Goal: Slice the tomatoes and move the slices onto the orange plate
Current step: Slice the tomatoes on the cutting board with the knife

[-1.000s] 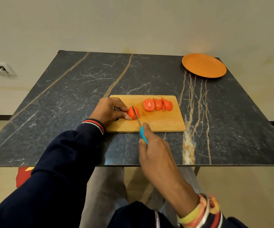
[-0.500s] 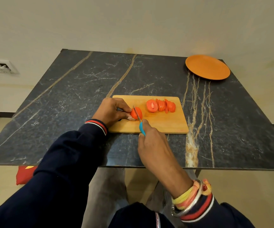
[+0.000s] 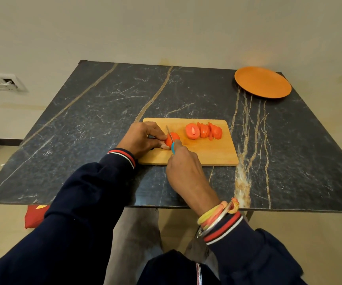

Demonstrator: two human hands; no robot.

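Left hand (image 3: 143,138) pinches the tomato (image 3: 171,139) on the cutting board (image 3: 211,155), steadying it for the cut; right hand (image 3: 183,169) fist-closed round the knife (image 3: 170,138), blade in the fruit; slices (image 3: 204,131) parked aside, clear of the blade; orange plate (image 3: 262,82) well apart, bare.

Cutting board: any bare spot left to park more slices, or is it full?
Cutting board: its near-right strip, below the cut slices, is bare. The left end is crowded: left hand pins the tomato, right hand works the knife. The orange plate is bare, as is the table behind the board.
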